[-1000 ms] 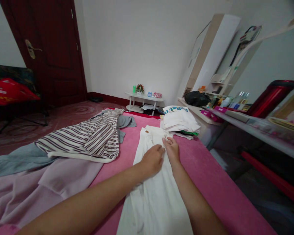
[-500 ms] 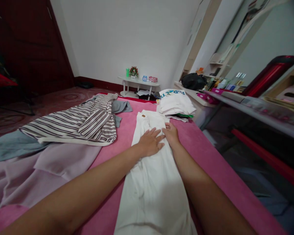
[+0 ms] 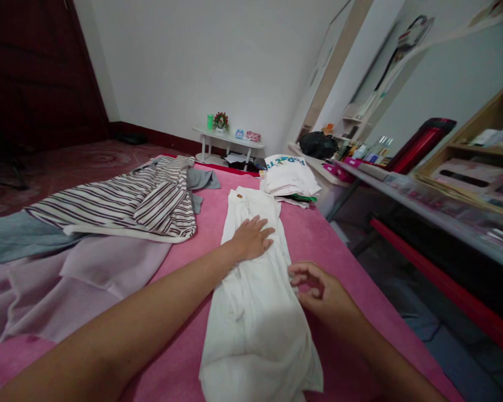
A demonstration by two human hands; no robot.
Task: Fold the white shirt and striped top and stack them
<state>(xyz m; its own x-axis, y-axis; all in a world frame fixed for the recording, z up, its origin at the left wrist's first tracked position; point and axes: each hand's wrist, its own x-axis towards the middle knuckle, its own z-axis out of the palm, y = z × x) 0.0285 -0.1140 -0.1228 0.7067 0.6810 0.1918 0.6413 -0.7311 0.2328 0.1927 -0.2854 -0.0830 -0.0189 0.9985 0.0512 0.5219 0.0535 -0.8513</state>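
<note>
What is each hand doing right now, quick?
Left hand: open, flat on the white garment.
Right hand: fingers curled at its edge; grip cannot be told.

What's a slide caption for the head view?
Left hand flat on white trousers laid along a pink bed; right hand curled at their edge, striped top beside.
</note>
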